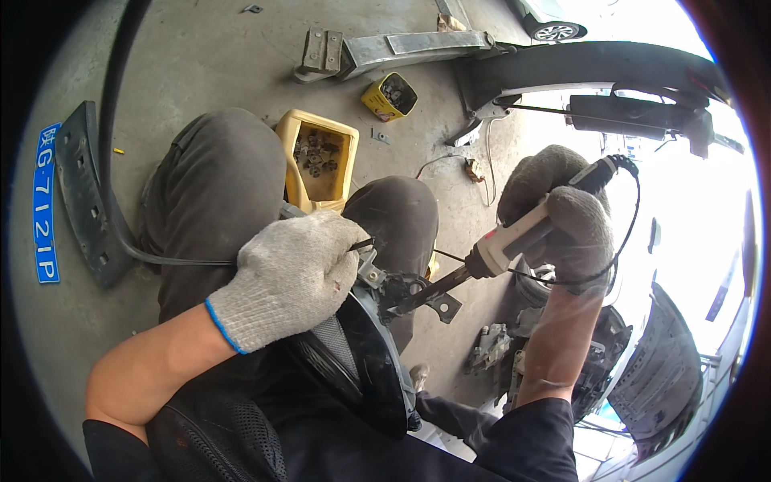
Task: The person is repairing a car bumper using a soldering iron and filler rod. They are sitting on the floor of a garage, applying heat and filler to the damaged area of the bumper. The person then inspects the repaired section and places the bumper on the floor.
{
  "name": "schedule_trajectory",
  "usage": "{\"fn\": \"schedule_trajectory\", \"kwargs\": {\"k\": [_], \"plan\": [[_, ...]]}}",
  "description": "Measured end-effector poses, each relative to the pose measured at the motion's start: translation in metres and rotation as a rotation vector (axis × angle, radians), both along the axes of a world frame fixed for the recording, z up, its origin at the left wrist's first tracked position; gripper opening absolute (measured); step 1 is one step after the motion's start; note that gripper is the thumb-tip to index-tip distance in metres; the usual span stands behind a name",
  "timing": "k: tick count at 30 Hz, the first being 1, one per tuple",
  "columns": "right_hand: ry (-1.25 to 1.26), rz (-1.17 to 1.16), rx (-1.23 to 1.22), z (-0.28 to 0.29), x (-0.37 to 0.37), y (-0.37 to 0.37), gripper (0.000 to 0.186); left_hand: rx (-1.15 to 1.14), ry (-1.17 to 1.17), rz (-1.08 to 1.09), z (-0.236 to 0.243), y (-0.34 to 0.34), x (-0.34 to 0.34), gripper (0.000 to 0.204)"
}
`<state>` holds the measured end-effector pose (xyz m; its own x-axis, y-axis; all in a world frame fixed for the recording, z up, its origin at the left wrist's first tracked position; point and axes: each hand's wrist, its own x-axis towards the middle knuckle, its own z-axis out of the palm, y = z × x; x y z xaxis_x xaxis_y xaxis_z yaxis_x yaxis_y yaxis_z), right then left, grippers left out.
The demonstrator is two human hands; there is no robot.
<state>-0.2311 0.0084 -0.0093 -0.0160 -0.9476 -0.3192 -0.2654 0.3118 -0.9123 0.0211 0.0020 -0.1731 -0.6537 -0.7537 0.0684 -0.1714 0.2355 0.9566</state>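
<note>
My left hand (293, 269), in a grey knit glove with a blue cuff edge, is closed on a thin black rod (364, 243), whose short tip sticks out past the fingers. My gloved right hand (574, 217) grips a hot-air gun (514, 241) with a beige body and a dark metal nozzle. The nozzle points down and left at a black bracket (444, 307) with holes, on the edge of a curved black car part (381, 345) that looks like a headlight. This part lies on my lap; the nozzle tip is close to the bracket, but contact is unclear.
A cut-open yellow container (353, 145) of small dark parts stands between my knees, a smaller yellow tub (389, 96) beyond. Left lie a black trim piece (88, 193) and a blue number plate (45, 205). A black strip (107, 136) curves toward my left hand. Car parts (654, 369) lie right.
</note>
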Motion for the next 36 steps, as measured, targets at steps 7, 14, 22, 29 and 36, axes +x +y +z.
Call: {"fn": "schedule_trajectory", "kwargs": {"k": [7, 14, 22, 29, 36], "plan": [[0.028, -0.047, 0.019, 0.014, 0.026, 0.006, 0.035, 0.015, 0.009, -0.016, 0.0, 0.0, 0.0, 0.013], [0.084, 0.002, -0.035, 0.02, 0.028, 0.006, 0.037, 0.005, 0.016, -0.02, -0.002, 0.001, 0.001, 0.014], [0.21, -0.105, 0.054, 0.037, 0.056, 0.017, 0.035, 0.001, 0.032, -0.008, -0.002, 0.001, 0.0, 0.014], [0.112, -0.114, -0.006, 0.037, 0.058, 0.025, 0.031, 0.009, 0.039, -0.021, -0.002, 0.001, 0.0, 0.014], [0.279, -0.052, -0.235, 0.035, 0.067, 0.048, 0.031, -0.007, 0.037, 0.0, -0.005, 0.004, 0.003, 0.014]]}}
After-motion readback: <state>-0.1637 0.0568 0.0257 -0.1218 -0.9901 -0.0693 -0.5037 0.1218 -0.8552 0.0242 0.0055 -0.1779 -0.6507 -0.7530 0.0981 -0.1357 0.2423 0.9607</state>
